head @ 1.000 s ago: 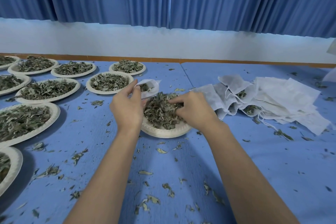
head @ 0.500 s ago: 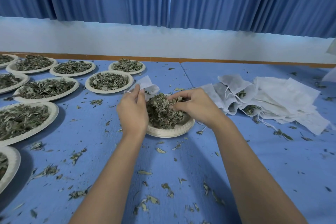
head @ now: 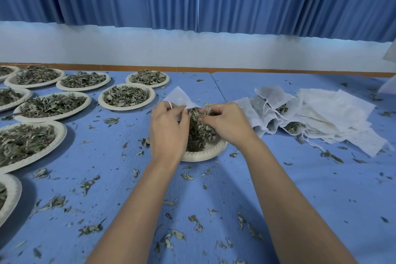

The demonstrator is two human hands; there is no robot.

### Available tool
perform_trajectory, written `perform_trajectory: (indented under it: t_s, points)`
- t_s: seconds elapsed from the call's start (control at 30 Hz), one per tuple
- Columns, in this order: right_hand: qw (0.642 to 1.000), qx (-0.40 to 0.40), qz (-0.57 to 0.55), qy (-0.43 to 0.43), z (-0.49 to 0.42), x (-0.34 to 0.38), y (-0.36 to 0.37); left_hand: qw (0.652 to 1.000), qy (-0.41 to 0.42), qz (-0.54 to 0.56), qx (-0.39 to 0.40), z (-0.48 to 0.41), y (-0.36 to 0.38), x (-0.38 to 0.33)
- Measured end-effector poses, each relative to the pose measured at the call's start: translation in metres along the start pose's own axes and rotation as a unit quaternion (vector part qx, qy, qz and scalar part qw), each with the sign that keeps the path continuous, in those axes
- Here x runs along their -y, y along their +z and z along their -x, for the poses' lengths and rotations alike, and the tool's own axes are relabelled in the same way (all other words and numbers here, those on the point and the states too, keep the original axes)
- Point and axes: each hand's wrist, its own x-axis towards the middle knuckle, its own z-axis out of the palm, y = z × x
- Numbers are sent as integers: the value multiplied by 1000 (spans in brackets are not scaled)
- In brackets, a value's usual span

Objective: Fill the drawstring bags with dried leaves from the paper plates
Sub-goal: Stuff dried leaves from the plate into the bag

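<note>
Drawstring bag (head: 178,99) one held; ten plates (head: 206,152) of leaves (head: 198,133).

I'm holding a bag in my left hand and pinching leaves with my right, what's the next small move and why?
Probably move the right hand and its pinch of dried leaves leftward into the drawstring bag held by the left hand over the paper plate. The leaves are gripped right beside the bag; its mouth is hidden behind that hand.
</note>
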Motion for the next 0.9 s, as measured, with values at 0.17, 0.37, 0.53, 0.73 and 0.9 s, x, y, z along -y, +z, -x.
perform_trajectory:
  t_s: [0.17,0.37,0.53,0.73,0.9]
  points:
    - [999,-17,-37,4,-2,-1,3,999,-7,39,23,-1,0,-2]
    - [992,-41,-110,36,0,2,8,991,-70,112,32,-1,3,-1]
    - [990,-89,-103,29,1,1,12,976,-82,192,62,-1,2,-6]
    - [989,-116,-83,34,-1,-4,15,960,-55,179,206,-5,-3,-3]
    - [993,-72,-78,55,2,-2,20,984,7,77,162,-2,-2,-1]
